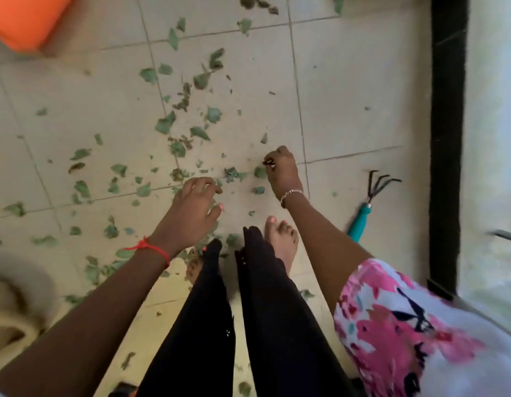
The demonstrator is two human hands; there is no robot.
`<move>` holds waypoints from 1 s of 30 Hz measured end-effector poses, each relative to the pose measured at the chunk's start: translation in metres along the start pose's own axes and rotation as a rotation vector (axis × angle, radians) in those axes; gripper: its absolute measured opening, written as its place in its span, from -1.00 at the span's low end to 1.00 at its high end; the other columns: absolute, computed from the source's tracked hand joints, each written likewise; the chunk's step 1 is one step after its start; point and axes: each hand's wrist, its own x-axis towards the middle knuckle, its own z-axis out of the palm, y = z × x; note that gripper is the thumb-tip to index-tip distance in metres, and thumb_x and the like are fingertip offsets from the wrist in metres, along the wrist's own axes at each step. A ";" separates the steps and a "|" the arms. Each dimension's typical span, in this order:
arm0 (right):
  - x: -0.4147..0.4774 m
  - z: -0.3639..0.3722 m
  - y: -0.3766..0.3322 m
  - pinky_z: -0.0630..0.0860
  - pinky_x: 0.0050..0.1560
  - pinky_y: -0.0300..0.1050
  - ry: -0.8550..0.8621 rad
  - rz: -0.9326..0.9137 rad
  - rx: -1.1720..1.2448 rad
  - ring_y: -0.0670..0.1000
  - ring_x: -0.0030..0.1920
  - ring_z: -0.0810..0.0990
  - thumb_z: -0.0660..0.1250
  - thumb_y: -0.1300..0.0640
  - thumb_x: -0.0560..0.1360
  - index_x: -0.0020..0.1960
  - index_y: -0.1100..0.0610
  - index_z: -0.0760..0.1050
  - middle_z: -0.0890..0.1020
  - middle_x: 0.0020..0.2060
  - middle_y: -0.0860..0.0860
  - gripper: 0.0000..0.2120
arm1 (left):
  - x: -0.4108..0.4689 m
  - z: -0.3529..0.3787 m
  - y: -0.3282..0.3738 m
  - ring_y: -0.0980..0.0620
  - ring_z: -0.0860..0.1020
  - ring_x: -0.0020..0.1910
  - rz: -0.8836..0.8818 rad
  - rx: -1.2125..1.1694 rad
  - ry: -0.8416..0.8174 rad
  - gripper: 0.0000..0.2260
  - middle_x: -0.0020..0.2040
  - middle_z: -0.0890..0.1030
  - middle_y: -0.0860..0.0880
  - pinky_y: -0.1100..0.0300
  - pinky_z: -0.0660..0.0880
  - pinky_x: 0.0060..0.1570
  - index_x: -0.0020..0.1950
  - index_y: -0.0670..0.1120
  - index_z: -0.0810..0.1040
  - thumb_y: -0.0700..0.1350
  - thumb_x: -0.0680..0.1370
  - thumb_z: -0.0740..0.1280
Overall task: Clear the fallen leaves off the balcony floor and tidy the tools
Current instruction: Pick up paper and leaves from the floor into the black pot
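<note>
head view, looking straight down at a pale tiled balcony floor (348, 90). green leaves (165, 123) scattered across the tiles, thickest through the middle and left, thinning toward the right; a few darker dried bits mixed in.

right hand (281, 170) reaching down to the floor right of centre, fingers curled in, pinching small dark scraps at the fingertips; a leaf (260, 171) lies just beside them on the left. a thin bracelet (291, 194) on that wrist.

left hand (195, 207) lower and nearer, palm down, fingers loosely spread and bent over leaves on the floor. cannot tell whether it has hold of anything. red thread (151, 247) tied round that wrist.

bare foot (281, 242) planted between the two arms, near side; black trouser legs (265, 310) below it. pink floral sleeve (391, 325) at near right.

hand rake (368, 202), dark prongs and teal handle, lying on the floor to the right of the right hand, apart from it, prongs pointing far. a black strip (447, 138) runs along the right edge of the tiles just past it.

orange object (25, 18) at far left corner, blurred. a beige rounded shape (16, 296) at near left, too blurred to tell.
</note>
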 end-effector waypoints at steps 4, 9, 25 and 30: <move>-0.085 -0.046 0.012 0.34 -0.07 -0.31 0.209 0.179 0.310 0.17 -0.06 0.56 0.21 0.44 0.46 -0.03 0.37 0.54 0.60 -0.07 0.25 -0.84 | -0.009 -0.011 0.078 -0.06 0.18 0.42 0.097 0.026 -0.073 -0.68 0.38 0.32 -0.07 0.02 0.19 0.38 0.35 -0.16 0.37 -0.09 0.61 0.18; -0.191 -0.101 0.046 0.54 -0.13 0.02 0.610 0.504 0.660 0.06 -0.22 0.52 0.23 0.39 0.48 -0.03 0.28 0.54 0.58 -0.20 0.13 -0.86 | -0.028 0.003 0.193 -0.07 0.26 0.38 0.333 0.104 -0.238 -0.67 0.35 0.35 -0.07 0.02 0.27 0.33 0.34 -0.17 0.36 -0.17 0.59 0.20; -0.441 -0.151 0.235 0.38 0.19 -0.06 1.072 1.477 0.748 0.21 0.24 0.45 0.29 0.17 0.53 0.29 0.32 0.41 0.46 0.24 0.25 -0.62 | -0.107 0.152 0.396 -0.11 0.35 0.28 0.901 0.545 -0.607 -0.65 0.34 0.36 -0.11 0.01 0.34 0.19 0.37 -0.14 0.32 -0.10 0.60 0.19; -0.431 -0.153 0.209 0.39 -0.07 -0.15 0.984 1.366 0.787 0.20 0.06 0.55 0.21 0.28 0.54 0.10 0.34 0.52 0.56 0.09 0.25 -0.80 | -0.106 0.141 0.384 -0.11 0.36 0.28 0.874 0.611 -0.609 -0.64 0.32 0.38 -0.12 -0.01 0.33 0.23 0.37 -0.15 0.32 -0.09 0.60 0.19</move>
